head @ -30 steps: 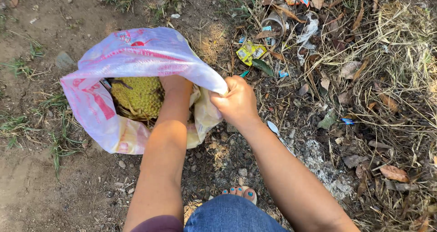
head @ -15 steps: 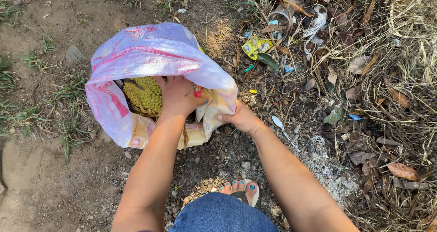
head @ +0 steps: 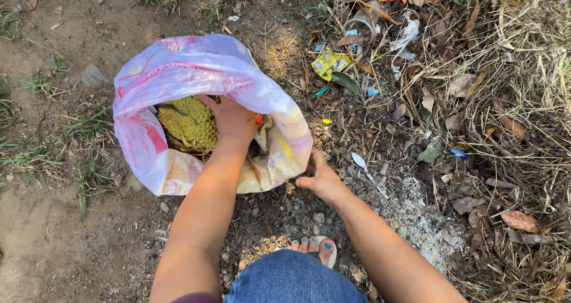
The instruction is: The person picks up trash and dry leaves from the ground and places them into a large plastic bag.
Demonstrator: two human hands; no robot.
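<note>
- Fingers of the left hand (head: 231, 120) are spread out flat inside the bag, pressing on the bumpy fruit, not wrapped round it.
- Fingers of the right hand (head: 320, 177) are pinched tight on the low edge of the bag, on the side near the person.
- Biggest thing is the dirt ground (head: 53, 231), with small stones and a bit of grass.
- Next comes the dry grass and litter (head: 476, 89) on the right (leaves, wrappers, a white spoon).
- Then the big plastic bag (head: 184, 71), white with pink and yellow. It lies on the dirt with its mouth open toward the person.
- Inside sits the bumpy green-yellow fruit (head: 187, 124), partly hidden by the bag.
- Smallest is a foot (head: 315, 246) with blue nails, by a blue knee.
- So far the fruit looks to be in the bag already; the mouth of the bag is not closed, and the bag is not lifted.
</note>
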